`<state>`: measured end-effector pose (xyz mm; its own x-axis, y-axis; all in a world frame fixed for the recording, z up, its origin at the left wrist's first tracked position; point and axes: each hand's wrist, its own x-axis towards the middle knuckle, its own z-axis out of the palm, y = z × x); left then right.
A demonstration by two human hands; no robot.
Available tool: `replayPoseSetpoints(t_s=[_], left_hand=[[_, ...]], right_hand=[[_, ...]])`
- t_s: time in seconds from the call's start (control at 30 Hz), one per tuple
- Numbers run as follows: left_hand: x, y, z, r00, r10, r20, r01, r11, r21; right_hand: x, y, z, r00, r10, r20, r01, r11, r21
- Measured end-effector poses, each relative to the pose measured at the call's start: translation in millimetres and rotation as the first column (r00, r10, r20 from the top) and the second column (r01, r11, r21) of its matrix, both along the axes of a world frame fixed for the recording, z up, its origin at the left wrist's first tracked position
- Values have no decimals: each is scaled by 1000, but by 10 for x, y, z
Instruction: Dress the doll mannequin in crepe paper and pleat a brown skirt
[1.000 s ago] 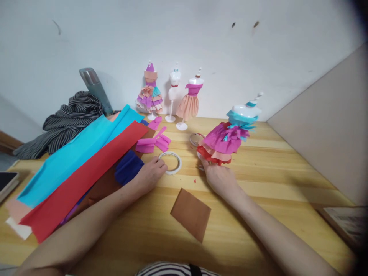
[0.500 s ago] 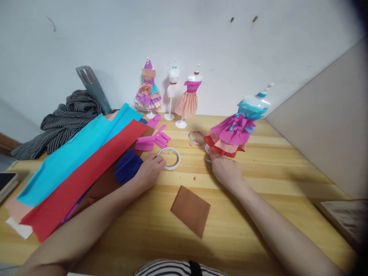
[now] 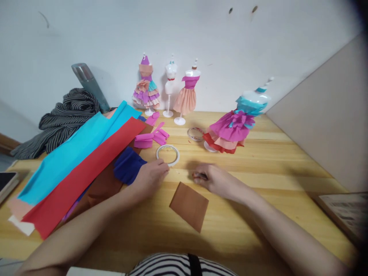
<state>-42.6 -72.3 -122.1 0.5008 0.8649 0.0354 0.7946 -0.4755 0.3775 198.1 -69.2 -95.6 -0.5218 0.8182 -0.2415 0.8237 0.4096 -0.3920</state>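
Observation:
My left hand point(image 3: 151, 175), its fingers curled together, is by the near edge of a white roll of double-sided tape point(image 3: 178, 156). Whether its fingertips hold anything is hidden. To the right, my right hand point(image 3: 211, 177) is closed round a small dark thing point(image 3: 203, 176), mostly covered by the fingers. Just below both hands lies a flat square of brown paper point(image 3: 189, 207). Behind my right hand stands a mannequin point(image 3: 230, 128) in a blue top and a layered magenta, peach and red skirt.
Three smaller mannequins stand along the wall, one in a peach skirt point(image 3: 185, 100). A second tape ring point(image 3: 196, 128) lies near the dressed one. Blue point(image 3: 71, 149) and red paper sheets point(image 3: 86, 176), a dark blue piece point(image 3: 128, 166) and pink scraps point(image 3: 143, 140) cover the left side.
My right hand has left the base of the dressed mannequin and come nearer and left, a small dark thing in its fingers. My left hand has slid slightly nearer, off the tape roll's left side.

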Motion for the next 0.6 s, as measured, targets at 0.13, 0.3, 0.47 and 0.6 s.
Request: replayPoseSetpoints(t_s=[0.13,0.3,0.47,0.6], left_hand=[[137,-166,1,996,-73,55,82,979,-187],[151,-152,-48,926,47,376,122,901,-416],[165,-147,10,730,312,608,311,640,-702],[211,-222,27,488,609,625,661,210,-721]], right_hand=[[-113,-183,-91,993,87,-83,-88,996,-15],[-148,-191,-192,940,232,-252,-235,972,20],[-128,-106,-246,799,240,-552,-60,944,324],[-155,-107,-289,714,347,-608,-40,887,460]])
